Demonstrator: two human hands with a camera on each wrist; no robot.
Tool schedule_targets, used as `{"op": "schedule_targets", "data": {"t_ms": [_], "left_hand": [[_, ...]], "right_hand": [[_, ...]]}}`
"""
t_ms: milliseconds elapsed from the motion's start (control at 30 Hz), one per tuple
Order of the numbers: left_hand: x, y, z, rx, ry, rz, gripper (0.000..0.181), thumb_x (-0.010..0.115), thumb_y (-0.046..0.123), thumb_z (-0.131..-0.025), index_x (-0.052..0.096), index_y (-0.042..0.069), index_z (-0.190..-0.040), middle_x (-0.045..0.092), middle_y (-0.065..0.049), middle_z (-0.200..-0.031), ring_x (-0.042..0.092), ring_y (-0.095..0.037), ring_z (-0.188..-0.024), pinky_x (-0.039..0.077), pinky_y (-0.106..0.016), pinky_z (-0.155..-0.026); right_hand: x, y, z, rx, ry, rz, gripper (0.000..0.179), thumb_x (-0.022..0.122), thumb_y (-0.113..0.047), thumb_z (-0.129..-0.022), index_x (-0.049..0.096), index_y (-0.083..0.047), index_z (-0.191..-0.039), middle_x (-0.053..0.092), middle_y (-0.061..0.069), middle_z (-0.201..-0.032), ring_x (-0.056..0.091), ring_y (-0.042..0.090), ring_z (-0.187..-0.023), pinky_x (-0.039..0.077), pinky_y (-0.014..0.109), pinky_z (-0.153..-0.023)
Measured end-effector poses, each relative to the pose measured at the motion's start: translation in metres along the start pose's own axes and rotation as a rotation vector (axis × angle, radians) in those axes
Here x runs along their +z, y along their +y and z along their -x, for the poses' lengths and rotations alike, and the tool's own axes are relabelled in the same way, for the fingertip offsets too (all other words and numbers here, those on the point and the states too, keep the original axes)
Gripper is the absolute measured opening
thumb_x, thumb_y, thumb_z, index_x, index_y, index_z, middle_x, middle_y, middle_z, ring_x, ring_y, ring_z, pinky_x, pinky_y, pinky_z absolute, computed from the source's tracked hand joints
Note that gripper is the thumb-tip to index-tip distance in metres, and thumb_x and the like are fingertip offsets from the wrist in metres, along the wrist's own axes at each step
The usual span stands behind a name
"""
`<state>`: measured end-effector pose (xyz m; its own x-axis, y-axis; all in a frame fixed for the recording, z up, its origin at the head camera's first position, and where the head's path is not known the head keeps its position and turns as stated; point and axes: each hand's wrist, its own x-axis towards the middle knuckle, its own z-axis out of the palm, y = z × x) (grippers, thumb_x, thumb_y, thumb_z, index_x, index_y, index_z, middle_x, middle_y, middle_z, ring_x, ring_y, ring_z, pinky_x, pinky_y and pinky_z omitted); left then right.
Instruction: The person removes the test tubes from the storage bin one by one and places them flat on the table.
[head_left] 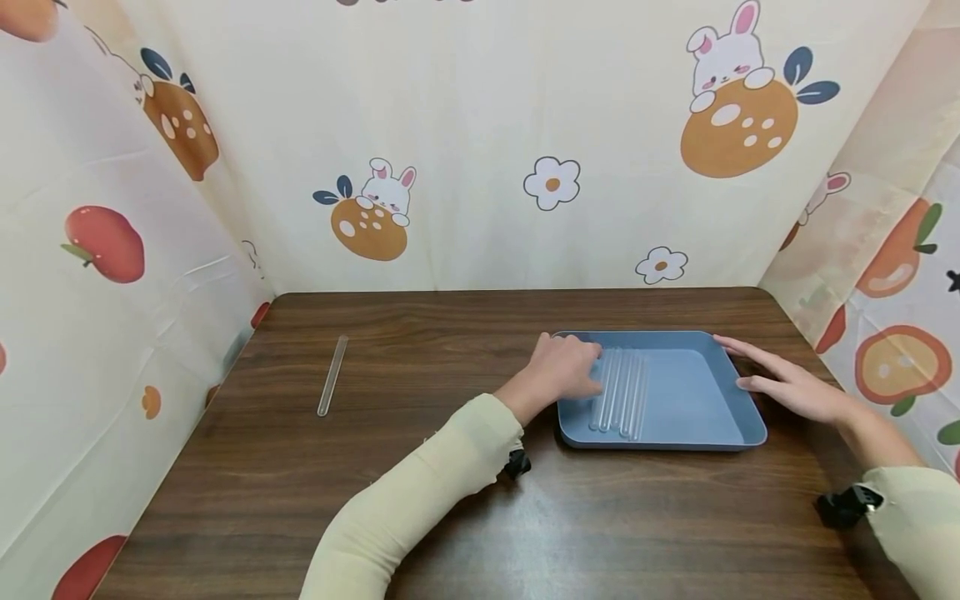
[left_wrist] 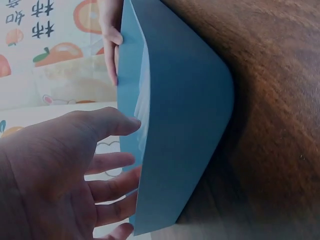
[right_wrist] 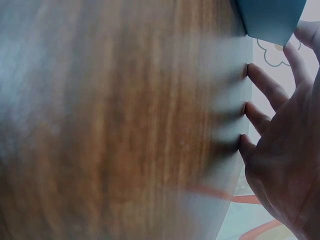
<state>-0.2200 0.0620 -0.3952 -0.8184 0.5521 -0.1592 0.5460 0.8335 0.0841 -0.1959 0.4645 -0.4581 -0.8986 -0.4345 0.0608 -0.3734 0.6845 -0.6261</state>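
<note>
Several clear test tubes (head_left: 618, 400) lie side by side in the left part of a blue rectangular tray (head_left: 697, 400). My left hand (head_left: 564, 367) reaches over the tray's left wall, with thumb and fingers spread and loosely bent above the tubes. Its palm and fingers (left_wrist: 112, 187) show beside the wall in the left wrist view, holding nothing. At the opposite end, my right hand (head_left: 798, 387) touches the tray's right rim with extended fingers. In the right wrist view, its lower fingertips (right_wrist: 245, 111) rest on the tabletop.
Another clear test tube (head_left: 332, 377) lies alone on the left side of the brown wooden table (head_left: 420, 367). Patterned curtains (head_left: 480, 150) with fruit and rabbits hang behind the table and along both sides.
</note>
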Motion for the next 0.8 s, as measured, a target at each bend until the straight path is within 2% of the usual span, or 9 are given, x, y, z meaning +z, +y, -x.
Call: {"op": "schedule_targets", "data": {"t_ms": [167,400,633,800], "left_hand": [[0.003,0.003,-0.003,0.000,-0.015,-0.008,0.054,0.070,0.050,-0.108,0.065,0.031,-0.159,0.080,0.009,-0.105,0.062,-0.011,-0.082,0.053,-0.033,-0.091],[0.009,0.008,-0.006,-0.004,-0.027,-0.041,0.058,0.068,0.054,-0.109,0.062,0.031,-0.162,0.082,0.006,-0.128,0.065,-0.013,-0.085,0.055,-0.037,-0.099],[0.012,0.009,-0.008,-0.015,-0.036,-0.071,0.057,0.068,0.056,-0.109,0.064,0.029,-0.159,0.080,0.006,-0.108,0.065,-0.013,-0.085,0.054,-0.040,-0.105],[0.013,0.009,-0.008,-0.024,-0.037,-0.070,0.052,0.069,0.056,-0.109,0.068,0.027,-0.152,0.078,0.007,-0.104,0.065,-0.013,-0.086,0.054,-0.040,-0.105]], "right_hand": [[0.000,-0.001,0.000,-0.002,0.001,-0.001,0.072,0.063,-0.007,-0.112,0.035,-0.014,-0.177,0.033,-0.049,-0.156,0.034,-0.031,-0.137,0.031,0.000,-0.098],[0.000,-0.001,0.001,-0.002,0.001,0.000,0.071,0.063,-0.007,-0.112,0.036,-0.014,-0.177,0.033,-0.048,-0.157,0.034,-0.031,-0.138,0.031,0.000,-0.097],[0.000,-0.002,0.001,0.010,-0.004,-0.002,0.071,0.063,-0.008,-0.112,0.035,-0.015,-0.178,0.033,-0.049,-0.156,0.033,-0.032,-0.137,0.030,0.000,-0.098],[0.001,-0.003,0.001,0.024,-0.007,0.004,0.071,0.062,-0.010,-0.113,0.034,-0.016,-0.178,0.032,-0.049,-0.155,0.033,-0.032,-0.136,0.030,0.000,-0.097]]}}
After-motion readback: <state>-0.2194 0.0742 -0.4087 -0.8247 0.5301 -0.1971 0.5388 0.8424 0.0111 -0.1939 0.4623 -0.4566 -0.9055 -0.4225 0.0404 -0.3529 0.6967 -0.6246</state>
